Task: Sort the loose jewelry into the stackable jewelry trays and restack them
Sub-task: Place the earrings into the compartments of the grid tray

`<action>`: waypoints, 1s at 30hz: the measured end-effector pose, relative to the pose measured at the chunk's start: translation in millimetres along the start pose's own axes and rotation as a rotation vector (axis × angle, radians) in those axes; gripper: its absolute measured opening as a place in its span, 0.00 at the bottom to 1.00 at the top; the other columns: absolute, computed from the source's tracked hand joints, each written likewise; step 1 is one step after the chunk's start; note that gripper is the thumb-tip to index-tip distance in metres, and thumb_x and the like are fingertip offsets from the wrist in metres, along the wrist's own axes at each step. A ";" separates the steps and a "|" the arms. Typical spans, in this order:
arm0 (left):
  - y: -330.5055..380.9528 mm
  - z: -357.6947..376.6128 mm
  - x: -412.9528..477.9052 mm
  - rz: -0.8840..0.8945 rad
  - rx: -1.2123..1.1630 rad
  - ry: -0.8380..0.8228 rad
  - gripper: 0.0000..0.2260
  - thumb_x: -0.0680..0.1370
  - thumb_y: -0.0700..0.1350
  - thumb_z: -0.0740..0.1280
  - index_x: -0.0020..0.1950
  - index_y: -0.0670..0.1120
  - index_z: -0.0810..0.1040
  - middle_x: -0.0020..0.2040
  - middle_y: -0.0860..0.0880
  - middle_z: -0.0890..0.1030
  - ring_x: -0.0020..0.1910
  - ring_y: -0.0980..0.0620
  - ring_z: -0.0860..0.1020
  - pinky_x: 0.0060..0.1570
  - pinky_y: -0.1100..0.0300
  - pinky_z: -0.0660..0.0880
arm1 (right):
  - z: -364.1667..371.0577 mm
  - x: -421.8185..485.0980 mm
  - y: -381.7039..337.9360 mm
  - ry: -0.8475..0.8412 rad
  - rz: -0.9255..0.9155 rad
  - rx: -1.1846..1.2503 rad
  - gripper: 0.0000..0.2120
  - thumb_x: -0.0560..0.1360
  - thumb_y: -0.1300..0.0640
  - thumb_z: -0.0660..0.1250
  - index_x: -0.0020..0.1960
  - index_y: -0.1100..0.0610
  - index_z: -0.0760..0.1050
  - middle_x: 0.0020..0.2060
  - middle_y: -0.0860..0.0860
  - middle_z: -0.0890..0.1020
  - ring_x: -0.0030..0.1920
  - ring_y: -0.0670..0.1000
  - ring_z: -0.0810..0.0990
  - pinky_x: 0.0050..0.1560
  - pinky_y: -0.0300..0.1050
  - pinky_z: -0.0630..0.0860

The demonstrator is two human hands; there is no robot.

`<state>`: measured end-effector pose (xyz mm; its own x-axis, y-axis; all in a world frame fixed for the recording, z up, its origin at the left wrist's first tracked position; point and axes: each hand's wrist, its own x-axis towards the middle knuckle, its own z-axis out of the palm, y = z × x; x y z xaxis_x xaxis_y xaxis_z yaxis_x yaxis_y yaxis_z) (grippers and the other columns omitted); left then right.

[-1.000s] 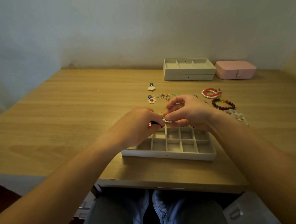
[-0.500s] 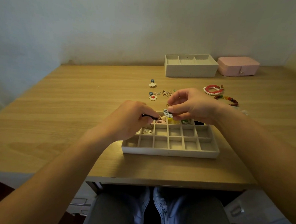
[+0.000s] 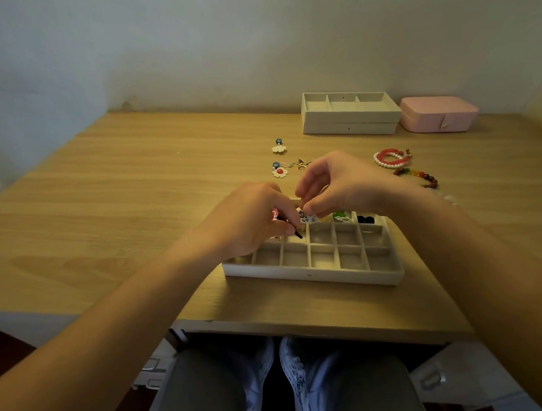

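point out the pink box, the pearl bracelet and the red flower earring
pink box point(image 3: 437, 104): head view, on the lid
pearl bracelet point(image 3: 387, 164): head view, near arc of beads
red flower earring point(image 3: 279, 172): head view, red centre

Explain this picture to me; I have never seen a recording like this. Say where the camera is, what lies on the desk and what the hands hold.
There is no machine here: a person sits at a wooden desk and sorts jewelry by hand. The one camera is worn on the person's head and looks down, so you see both forearms and, below the desk edge, knees and shoes. The left hand grips a thin dark piece. The right hand pinches a small white charm over the near tray, whose far cells already hold a few items. Farther back lie flower earrings, bracelets, two stacked trays and a pink box.
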<state>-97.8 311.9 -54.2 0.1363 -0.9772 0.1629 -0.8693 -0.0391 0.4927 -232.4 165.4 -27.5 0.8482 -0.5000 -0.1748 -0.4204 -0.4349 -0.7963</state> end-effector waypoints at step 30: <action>-20.0 5.4 3.8 -0.209 -0.431 0.169 0.15 0.69 0.34 0.77 0.42 0.51 0.77 0.38 0.49 0.86 0.30 0.59 0.78 0.33 0.62 0.70 | 27.7 1.9 -1.2 0.058 -0.136 -0.322 0.15 0.67 0.62 0.81 0.49 0.51 0.81 0.39 0.46 0.86 0.40 0.44 0.85 0.47 0.48 0.84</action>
<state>-82.5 307.8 -68.0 0.3928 -0.9087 0.1415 -0.5451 -0.1061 0.8316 -221.4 185.7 -43.0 0.8877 -0.4589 -0.0387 -0.3924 -0.7099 -0.5849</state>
